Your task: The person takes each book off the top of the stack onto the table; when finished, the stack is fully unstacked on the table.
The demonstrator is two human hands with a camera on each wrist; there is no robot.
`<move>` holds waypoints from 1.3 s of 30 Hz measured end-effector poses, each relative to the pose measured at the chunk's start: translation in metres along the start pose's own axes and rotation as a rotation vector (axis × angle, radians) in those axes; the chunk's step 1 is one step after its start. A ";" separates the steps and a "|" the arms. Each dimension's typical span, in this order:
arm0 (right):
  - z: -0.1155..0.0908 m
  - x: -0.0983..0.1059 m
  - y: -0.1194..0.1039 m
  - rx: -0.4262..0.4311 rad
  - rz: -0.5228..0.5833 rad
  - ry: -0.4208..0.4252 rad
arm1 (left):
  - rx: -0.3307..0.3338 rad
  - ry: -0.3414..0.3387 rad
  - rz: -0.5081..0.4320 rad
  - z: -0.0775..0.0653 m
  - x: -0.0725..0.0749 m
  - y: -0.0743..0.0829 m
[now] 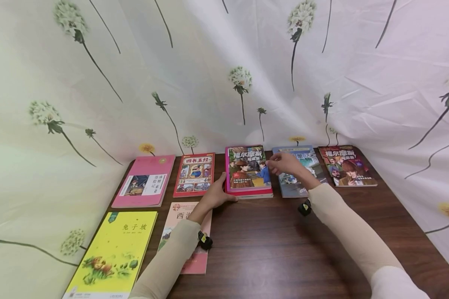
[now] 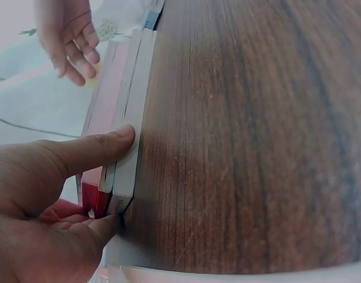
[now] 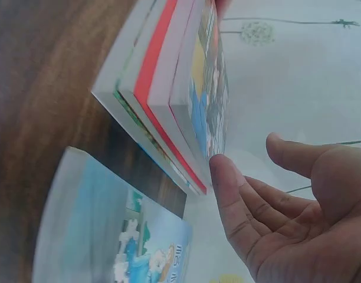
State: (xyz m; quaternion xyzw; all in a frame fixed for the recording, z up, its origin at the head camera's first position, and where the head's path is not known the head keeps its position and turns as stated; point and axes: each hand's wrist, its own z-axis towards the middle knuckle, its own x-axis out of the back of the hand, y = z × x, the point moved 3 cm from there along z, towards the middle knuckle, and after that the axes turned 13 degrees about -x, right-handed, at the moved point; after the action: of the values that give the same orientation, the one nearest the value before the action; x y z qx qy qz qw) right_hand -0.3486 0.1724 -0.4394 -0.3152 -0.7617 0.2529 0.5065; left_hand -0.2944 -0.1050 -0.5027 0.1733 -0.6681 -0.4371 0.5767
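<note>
A stack of several books (image 1: 247, 168) lies at the back middle of the table, a comic-style cover with Chinese lettering on top. At its front left corner is my left hand (image 1: 215, 194). In the left wrist view, the thumb (image 2: 107, 144) lies along the front page edges while the other fingers bend round the spine side. My right hand (image 1: 286, 164) hovers over a blue book (image 1: 293, 178), close to the stack's right edge. The right wrist view shows its fingers (image 3: 227, 191) loosely bent, holding nothing; whether a fingertip touches the top book I cannot tell.
Left of the stack lie a red book (image 1: 194, 176), a pink book (image 1: 144, 182), a yellow book (image 1: 112, 253) and a pale pink book (image 1: 194, 261), partly under my left arm. Another comic-style book (image 1: 346, 166) sits at the back right. A dandelion-print curtain (image 1: 209, 83) hangs behind the table.
</note>
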 end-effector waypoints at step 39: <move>0.043 -0.020 -0.001 -0.109 -0.079 0.051 | 0.028 0.016 -0.011 -0.002 0.001 0.002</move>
State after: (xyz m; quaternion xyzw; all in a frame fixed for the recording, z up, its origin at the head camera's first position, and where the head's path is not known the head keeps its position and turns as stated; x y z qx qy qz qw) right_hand -0.3829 0.1541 -0.4663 -0.3181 -0.7731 0.1827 0.5174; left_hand -0.2924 -0.1058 -0.5005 0.1887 -0.6683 -0.4296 0.5772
